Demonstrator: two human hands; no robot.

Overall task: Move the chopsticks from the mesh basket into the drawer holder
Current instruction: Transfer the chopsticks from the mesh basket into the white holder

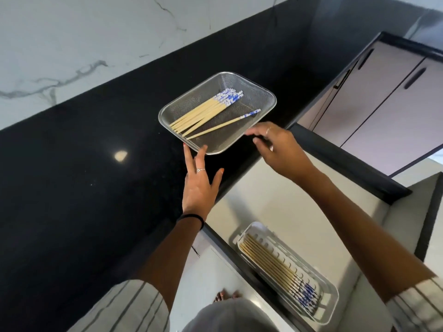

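A silver mesh basket (261, 92) sits on the black counter near its front edge. Several bamboo chopsticks with blue-and-white tops (203, 112) lie bunched in it, and one single chopstick (223, 124) lies apart nearer me. My left hand (200, 180) is open, its fingertips touching the basket's near rim. My right hand (275, 146) hovers over the basket's near right corner, fingers curled and holding nothing. In the pulled-out drawer below, a white holder (333, 295) carries several chopsticks (271, 264) lying side by side.
The black counter (84, 176) runs left and back to a white marble wall (72, 44). The open drawer's pale floor (287, 207) lies under my right arm. Cabinet doors with dark handles (388, 92) stand at right. Bare toes (227, 295) show on the floor below.
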